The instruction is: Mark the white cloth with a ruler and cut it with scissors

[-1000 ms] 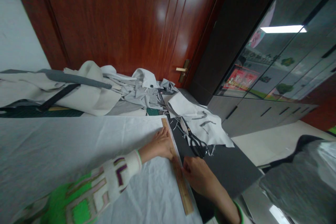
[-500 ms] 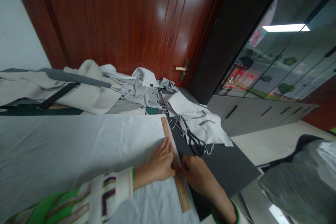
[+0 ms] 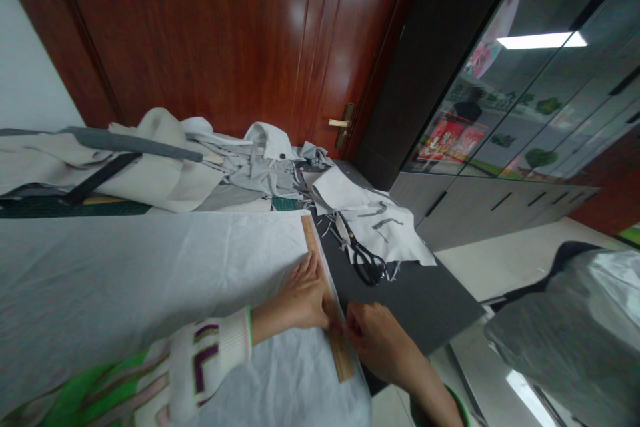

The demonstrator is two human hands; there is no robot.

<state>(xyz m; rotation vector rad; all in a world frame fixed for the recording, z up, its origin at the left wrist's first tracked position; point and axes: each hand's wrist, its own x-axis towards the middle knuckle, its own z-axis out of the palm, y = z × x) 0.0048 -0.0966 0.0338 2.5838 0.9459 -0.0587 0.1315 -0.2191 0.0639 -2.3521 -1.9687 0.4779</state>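
A wooden ruler (image 3: 311, 235) lies along the right edge of a white cloth (image 3: 210, 267) spread flat over the table. My left hand (image 3: 305, 290) presses on the ruler, fingers stretched out together and thumb at its side. Just right of the ruler, over the cloth's edge, my right hand (image 3: 377, 337) is closed in a pinch. Whatever it may hold is hidden by the fingers. Beyond both hands, black-handled scissors (image 3: 369, 263) rest on the dark tabletop (image 3: 425, 307), partly against white fabric pieces (image 3: 383, 223).
Crumpled grey and white fabric (image 3: 270, 160) and beige cloth (image 3: 165, 173) are heaped along the back, over a green cutting mat (image 3: 30, 208). A wooden door (image 3: 200, 33) stands behind. At right are a glass-fronted cabinet (image 3: 530, 120) and a grey plastic-covered object (image 3: 565, 327).
My view has shifted slightly, so the scene sits a little higher and further left. My left hand stays on the ruler; my right hand has slid slightly toward me beside it.
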